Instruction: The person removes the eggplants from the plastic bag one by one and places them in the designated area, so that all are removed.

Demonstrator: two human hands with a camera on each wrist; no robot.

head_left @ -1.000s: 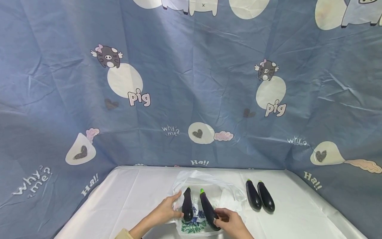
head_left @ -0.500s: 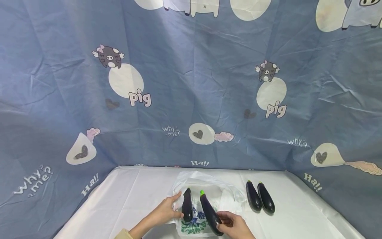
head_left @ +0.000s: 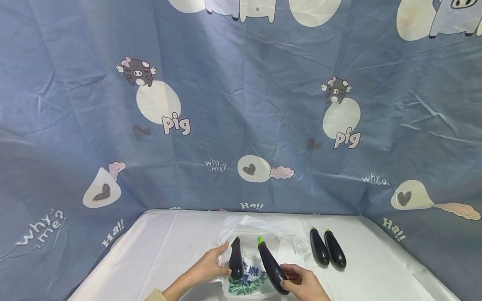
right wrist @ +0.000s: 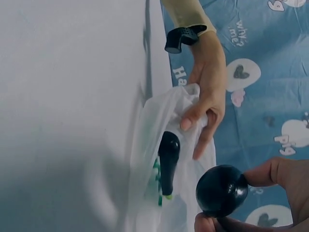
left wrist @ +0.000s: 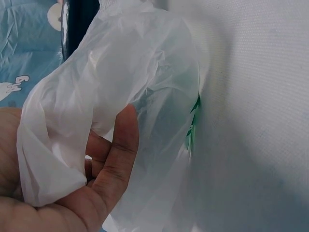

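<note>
In the head view a white plastic bag (head_left: 293, 251) with blue and green print lies spread at the table's front middle. My left hand (head_left: 207, 267) holds its left edge; up close in the left wrist view, the thin film (left wrist: 159, 121) is folded between thumb and fingers. One dark eggplant (head_left: 236, 261) lies inside the bag beside that hand. My right hand (head_left: 306, 286) grips a second eggplant (head_left: 272, 267) near its thick end, over the bag's right part, its green stem pointing away. The right wrist view shows the thick end (right wrist: 221, 191) between thumb and fingers.
Two more eggplants, one (head_left: 319, 247) beside the other (head_left: 335, 250), lie on the white-covered table (head_left: 380, 259) right of the bag. A blue cartoon-print cloth (head_left: 211, 125) hangs behind and along the sides.
My right hand has shifted slightly right with the gripped eggplant. My left hand, the bag and the other eggplants stay where they were.
</note>
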